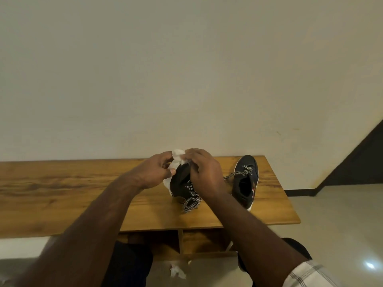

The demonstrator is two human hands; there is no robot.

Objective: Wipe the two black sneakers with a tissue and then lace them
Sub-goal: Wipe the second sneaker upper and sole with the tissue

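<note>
Sleeve (308, 274): white with a grey check, on the right arm at the bottom edge.
Floor (331, 235): pale tiles; a crumpled tissue scrap (177, 272) lies on it below the counter.
Counter (62, 193): wood-grain top against a plain wall, with open compartments underneath.
Held sneaker (182, 187): black with a white sole, tipped up on the counter between both hands, its black-and-white laces (191, 200) hanging loose toward the camera.
Left hand (153, 172): fingers curled round the sneaker's left side, thumb on the upper.
Right hand (205, 172): fingers bent, pinching the tissue against the sneaker's top.
Tissue (178, 157): white, crumpled, at the sneaker's far end between the two hands.
Second sneaker (245, 181): black, flat on the counter just right of the right hand, toe pointing away, laces trailing left.
</note>
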